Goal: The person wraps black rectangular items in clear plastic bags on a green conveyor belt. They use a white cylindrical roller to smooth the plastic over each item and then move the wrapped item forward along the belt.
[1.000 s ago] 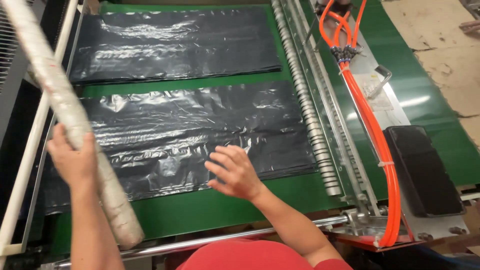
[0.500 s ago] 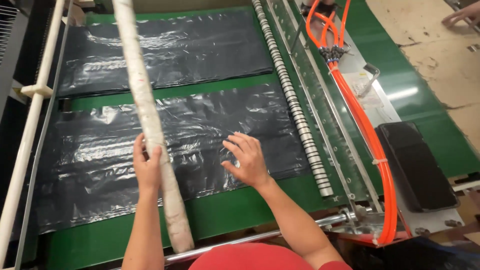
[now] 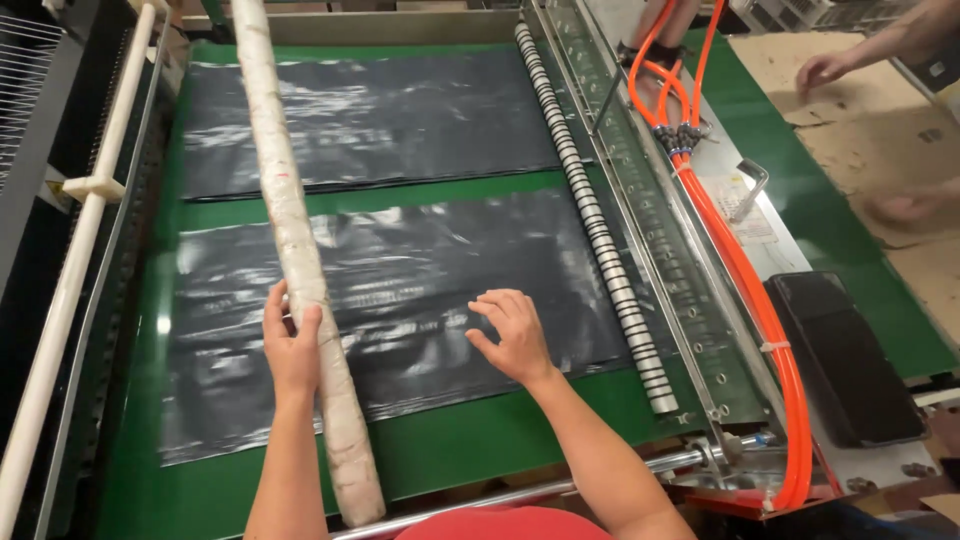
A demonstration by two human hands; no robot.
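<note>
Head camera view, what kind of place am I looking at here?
Most likely a plastic bag factory line. Flat black plastic bags lie on a green conveyor belt, with orange air hoses beside it. The left hand grips a long cardboard tube.

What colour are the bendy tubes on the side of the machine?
The tubes are bright orange, running along the machine's right side. The head view shows them best.

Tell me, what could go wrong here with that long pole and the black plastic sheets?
The left hand grips the long pale pole near one end only, so it could tip or swing. The right hand presses the near black sheet; slick plastic on the green belt might slide or wrinkle. The ringed roller lies close to that hand, so fingers might get caught if it turns.
</note>
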